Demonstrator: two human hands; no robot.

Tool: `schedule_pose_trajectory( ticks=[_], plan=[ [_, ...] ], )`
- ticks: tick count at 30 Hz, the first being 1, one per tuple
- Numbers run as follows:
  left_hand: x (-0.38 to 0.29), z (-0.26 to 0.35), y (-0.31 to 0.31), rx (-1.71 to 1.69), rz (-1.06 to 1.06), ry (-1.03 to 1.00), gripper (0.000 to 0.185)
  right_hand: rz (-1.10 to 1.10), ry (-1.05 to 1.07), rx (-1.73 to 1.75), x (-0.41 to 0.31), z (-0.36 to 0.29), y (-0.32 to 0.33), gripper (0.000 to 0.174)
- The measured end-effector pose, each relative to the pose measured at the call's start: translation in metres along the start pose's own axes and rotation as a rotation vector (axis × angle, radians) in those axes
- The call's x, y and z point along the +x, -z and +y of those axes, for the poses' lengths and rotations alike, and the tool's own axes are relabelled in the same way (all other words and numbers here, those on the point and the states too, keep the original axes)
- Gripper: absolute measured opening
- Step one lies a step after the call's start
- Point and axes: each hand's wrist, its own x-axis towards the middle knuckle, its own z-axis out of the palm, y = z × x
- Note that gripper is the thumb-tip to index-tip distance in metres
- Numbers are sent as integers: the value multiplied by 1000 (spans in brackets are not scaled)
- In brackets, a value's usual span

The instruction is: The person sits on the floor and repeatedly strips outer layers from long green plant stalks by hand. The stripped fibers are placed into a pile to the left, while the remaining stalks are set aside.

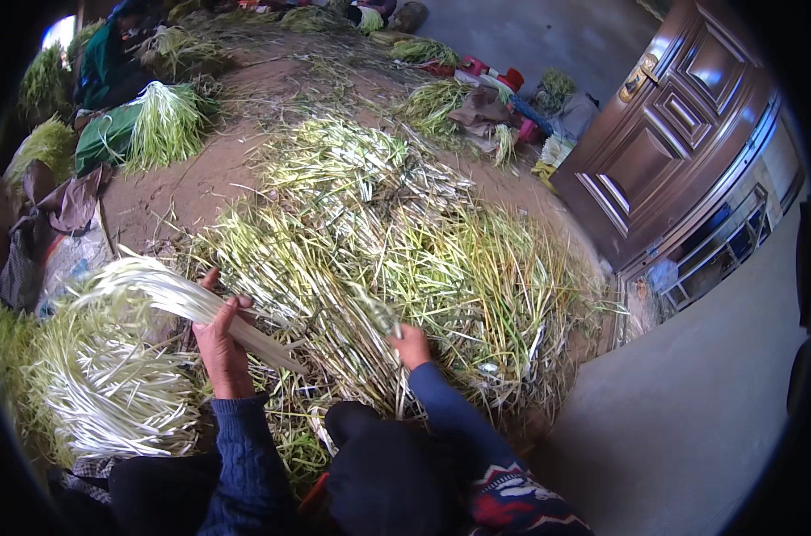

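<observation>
My left hand (225,342) grips a thick bundle of long white-stemmed greens (167,285), which look like blanched chives. Their pale leafy ends reach to the left, and the stems stick out below my fist to the right. Pinched in my right hand (412,346) is a small wilted wisp of greens (375,305), held above the heap. Under both hands spreads a wide heap of loose yellow-green stalks (445,268) mixed with dry brown ones. Left of my knee lies a large pile of clean white stems (120,402), its leaves toward the far left.
A brown panelled door (660,127) stands ajar at right, beside a grey wall (680,402). At upper left a person in a green garment (104,60) sits near a tied sheaf of greens (167,127). More bundles (439,104) and sacks lie along the back wall.
</observation>
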Motion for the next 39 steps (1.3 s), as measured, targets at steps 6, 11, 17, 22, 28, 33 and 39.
schedule_pose_trajectory(
  ticks=[6, 11, 17, 22, 28, 33, 39],
  plan=[
    [-4, -37, 9, -32, 59, 173, 40, 152, 15, 432, -37, -39, 82, 13],
    [-19, -57, -5, -178, 32, 353, 26, 107, -77, 413, -33, 8, 76, 14],
    [-44, -76, -23, 22, 9, 475, 21, -105, -58, 705, -47, -15, 59, 26],
    [-66, -123, -27, 77, -39, 589, 21, -290, -57, 586, -59, -41, 43, 28],
    [-78, -145, -35, 69, -22, 701, 22, -384, -31, 413, -70, -54, 26, 23],
    [-68, -148, -27, -84, -2, 785, 25, -252, -47, 555, -68, -47, 27, 17],
    [-51, -132, -15, -321, 155, 675, 28, 54, -78, 508, -63, -21, 93, 14]
  ],
)
